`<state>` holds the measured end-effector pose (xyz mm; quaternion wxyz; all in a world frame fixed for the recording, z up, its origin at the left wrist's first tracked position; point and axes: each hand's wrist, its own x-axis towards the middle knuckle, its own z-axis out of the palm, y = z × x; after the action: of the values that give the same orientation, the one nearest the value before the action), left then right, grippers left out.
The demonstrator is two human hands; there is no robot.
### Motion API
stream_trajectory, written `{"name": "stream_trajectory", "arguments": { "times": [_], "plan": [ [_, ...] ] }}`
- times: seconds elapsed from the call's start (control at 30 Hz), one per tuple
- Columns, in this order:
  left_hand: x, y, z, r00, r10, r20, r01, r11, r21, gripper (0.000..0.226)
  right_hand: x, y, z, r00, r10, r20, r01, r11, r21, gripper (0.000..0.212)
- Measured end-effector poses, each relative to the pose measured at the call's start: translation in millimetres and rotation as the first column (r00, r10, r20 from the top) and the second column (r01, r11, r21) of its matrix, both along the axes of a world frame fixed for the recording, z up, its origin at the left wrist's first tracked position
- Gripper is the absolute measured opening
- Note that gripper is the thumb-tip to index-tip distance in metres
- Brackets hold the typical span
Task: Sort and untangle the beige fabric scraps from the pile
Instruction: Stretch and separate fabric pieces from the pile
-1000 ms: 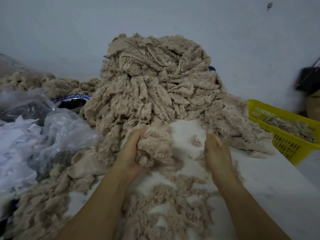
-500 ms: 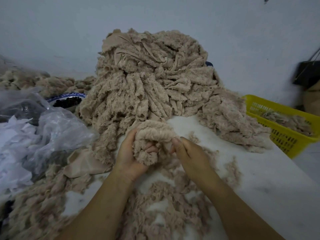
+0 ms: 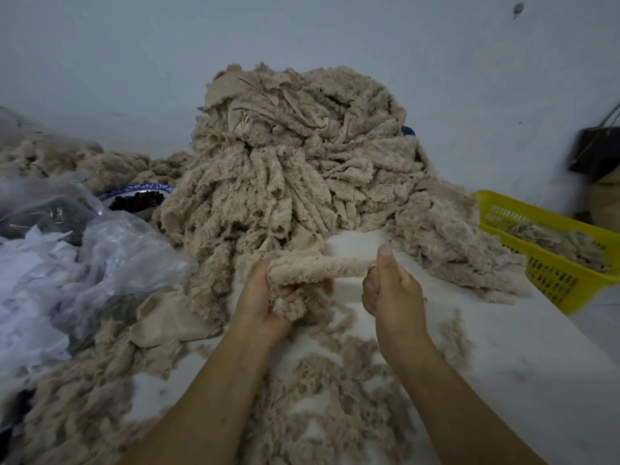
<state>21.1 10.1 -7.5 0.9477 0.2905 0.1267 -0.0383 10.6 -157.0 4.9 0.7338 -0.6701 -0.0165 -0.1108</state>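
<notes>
Before the pile (image 3: 295,169), your left hand (image 3: 265,297) grips the bunched scrap (image 3: 322,268) and your right hand (image 3: 391,290) pinches its end, holding it taut for untangling.

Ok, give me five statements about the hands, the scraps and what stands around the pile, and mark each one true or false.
1. The left hand and the right hand both grip one fleecy beige strip. True.
2. The strip hangs slack from one hand alone. False: it runs stretched between the two hands.
3. The yellow basket stands right of the big scrap pile and holds some beige scraps. True.
4. The blue-rimmed bowl is empty. False: dark pieces lie in it.
5. The clear plastic bag lies right of the pile. False: it lies left of it.
</notes>
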Motion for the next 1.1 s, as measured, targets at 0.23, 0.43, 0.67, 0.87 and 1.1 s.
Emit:
{"name": "stream_trajectory", "arguments": {
  "times": [0.23,0.43,0.67,0.87,1.1],
  "plan": [
    [-11,4,1,0.996,-0.084,-0.001,0.084,0.996,0.015,0.022,15,-37,-7,0.988,-0.103,-0.115,0.103,0.995,-0.004,0.056],
    [-12,-5,3,0.937,-0.269,0.224,0.295,0.952,-0.088,0.024,8,-12,-23,0.952,0.306,0.007,-0.275,0.866,-0.418,0.023],
    [-18,-7,5,0.889,-0.407,0.211,0.421,0.907,-0.026,0.032,2,-2,-21,0.915,0.396,-0.074,-0.361,0.726,-0.585,0.023],
    [-17,-7,6,0.904,-0.376,0.202,0.390,0.920,-0.037,0.039,5,-10,-11,0.919,0.351,-0.181,-0.344,0.936,0.072,0.018],
    [-10,-14,0,0.961,-0.256,0.102,0.261,0.965,-0.034,0.011,11,-18,-2,0.908,0.350,-0.230,-0.177,0.819,0.546,0.035]
  ]
}}
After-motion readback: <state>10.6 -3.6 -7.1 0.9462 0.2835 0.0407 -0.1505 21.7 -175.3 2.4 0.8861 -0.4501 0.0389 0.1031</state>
